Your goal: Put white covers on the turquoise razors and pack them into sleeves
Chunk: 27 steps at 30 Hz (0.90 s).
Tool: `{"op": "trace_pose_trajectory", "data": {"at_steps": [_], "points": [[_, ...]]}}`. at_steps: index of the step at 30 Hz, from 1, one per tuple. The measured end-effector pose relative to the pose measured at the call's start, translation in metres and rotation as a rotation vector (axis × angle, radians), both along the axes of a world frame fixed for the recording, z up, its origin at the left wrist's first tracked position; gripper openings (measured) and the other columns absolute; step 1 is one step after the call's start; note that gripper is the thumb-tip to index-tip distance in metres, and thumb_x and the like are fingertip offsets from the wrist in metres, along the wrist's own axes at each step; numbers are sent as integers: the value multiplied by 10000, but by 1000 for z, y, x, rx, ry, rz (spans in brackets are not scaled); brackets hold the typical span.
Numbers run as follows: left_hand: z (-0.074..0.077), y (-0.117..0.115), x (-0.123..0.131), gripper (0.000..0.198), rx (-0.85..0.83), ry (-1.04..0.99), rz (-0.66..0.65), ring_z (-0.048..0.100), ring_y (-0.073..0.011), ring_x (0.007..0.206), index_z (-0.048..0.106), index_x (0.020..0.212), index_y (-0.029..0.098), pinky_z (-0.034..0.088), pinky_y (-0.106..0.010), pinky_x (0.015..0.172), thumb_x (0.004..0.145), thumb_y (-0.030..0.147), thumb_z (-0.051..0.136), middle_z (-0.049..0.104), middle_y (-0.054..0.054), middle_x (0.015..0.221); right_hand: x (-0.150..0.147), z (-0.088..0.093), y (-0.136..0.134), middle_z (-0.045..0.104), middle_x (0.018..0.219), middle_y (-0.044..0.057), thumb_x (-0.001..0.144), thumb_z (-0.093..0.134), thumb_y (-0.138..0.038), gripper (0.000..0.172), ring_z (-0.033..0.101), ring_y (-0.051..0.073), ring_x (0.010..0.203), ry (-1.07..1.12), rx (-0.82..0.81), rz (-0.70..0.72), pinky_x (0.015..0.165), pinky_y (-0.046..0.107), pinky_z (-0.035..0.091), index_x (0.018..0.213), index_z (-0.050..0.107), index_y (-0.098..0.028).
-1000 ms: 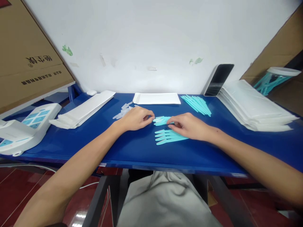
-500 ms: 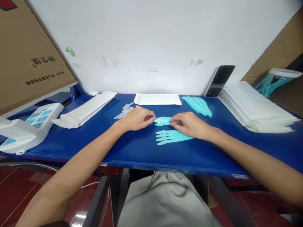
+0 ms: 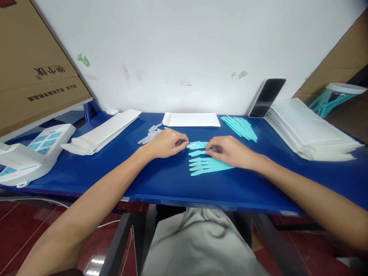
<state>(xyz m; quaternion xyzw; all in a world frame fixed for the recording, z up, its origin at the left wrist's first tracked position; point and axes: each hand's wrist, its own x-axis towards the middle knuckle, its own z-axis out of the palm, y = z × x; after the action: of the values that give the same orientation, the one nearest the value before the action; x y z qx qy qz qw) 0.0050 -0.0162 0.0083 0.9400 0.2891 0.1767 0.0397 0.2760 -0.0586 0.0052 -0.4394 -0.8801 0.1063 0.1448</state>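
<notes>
My right hand (image 3: 228, 150), fingers pinched, is on the handle of a teal eyebrow razor (image 3: 197, 153), whose blade end points left. Just above that razor lies a small bunch of teal eyebrow razors (image 3: 198, 145), their handles partly hidden by my right fingers. At the blade tips of this bunch, my left hand (image 3: 169, 143) has thumb and forefinger pinched together; what is between them, if anything, is hidden. Below, several teal razors (image 3: 208, 167) lie side by side in a row. Small translucent blade caps (image 3: 151, 135) are scattered behind my left hand.
A pile of teal razors (image 3: 240, 127) lies back right, near a leaning phone (image 3: 267, 99). White packets (image 3: 310, 130) are stacked at right; a white sleeve (image 3: 191, 119) lies by the wall, another packet (image 3: 105, 132) at left beside a white device (image 3: 43, 149). A lidded tub (image 3: 335, 99) stands far right.
One razor has come away from the upper bunch and moved slightly toward me, under my right fingers. My left hand stays almost where it was.
</notes>
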Motion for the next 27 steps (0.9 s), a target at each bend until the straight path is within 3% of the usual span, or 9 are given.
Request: {"op": "trace_pose_trajectory", "data": {"at_steps": [11,18,27], "points": [[-1,0,0,284,4,3,0,626,-152,654,752,946,181,389,-261,641,973,277,487,749,-42,815,-2,9,-5,602,676,-6,912,575,-314,179,515,139,582,26,-104,44,593,281,351,846,681,-185],[0,0,0,281,-3,12,8,618,-148,653,745,940,180,381,-268,635,976,285,487,741,-31,803,1,8,-4,658,760,35,914,576,-342,226,553,158,642,51,-80,77,625,291,380,859,720,-176],[1,-1,0,287,-15,7,14,629,-155,661,746,941,177,393,-270,635,971,280,480,742,-39,808,2,3,-2,643,750,30,944,559,-357,296,554,166,646,7,-35,77,628,290,375,1071,759,-179]]}}
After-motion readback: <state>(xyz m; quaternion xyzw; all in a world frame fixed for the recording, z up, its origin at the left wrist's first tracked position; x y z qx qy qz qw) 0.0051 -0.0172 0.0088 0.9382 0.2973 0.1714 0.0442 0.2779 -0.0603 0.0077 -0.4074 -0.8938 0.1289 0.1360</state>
